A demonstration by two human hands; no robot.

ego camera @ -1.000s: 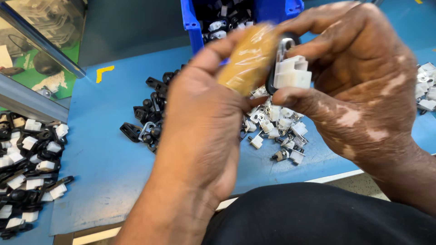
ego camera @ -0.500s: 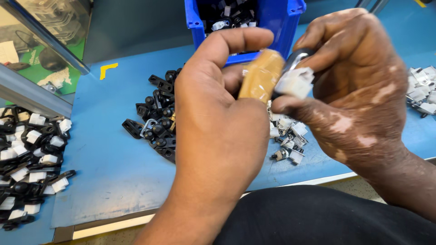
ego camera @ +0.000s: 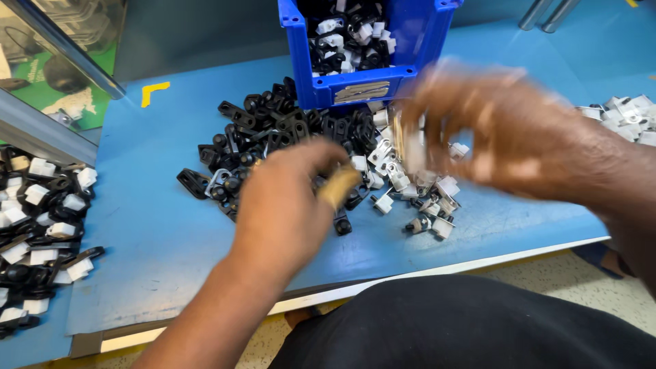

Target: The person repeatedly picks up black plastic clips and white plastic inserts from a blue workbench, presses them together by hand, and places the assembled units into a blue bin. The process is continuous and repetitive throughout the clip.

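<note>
Our hands have dropped from before the blue bin (ego camera: pixel 311 72) and parted over the blue surface (ego camera: pixel 157 225). Our right hand (ego camera: pixel 506 133), blurred, hovers above the white clips (ego camera: pixel 410 184), grip unreadable; our left hand (ego camera: pixel 287 205) holds the tan-covered finger (ego camera: pixel 339 186) beside the black clips (ego camera: pixel 273 133).

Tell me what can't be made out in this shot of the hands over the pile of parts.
- Right hand, head view: motion blur smears the fingers, so any part in its grip cannot be told.
- Left hand, head view: seen from the back; the tan-covered finger shows, but the palm is hidden.
- Blue bin: cut off by the top edge.
- White parts at right: cut off by the frame edge.
</note>
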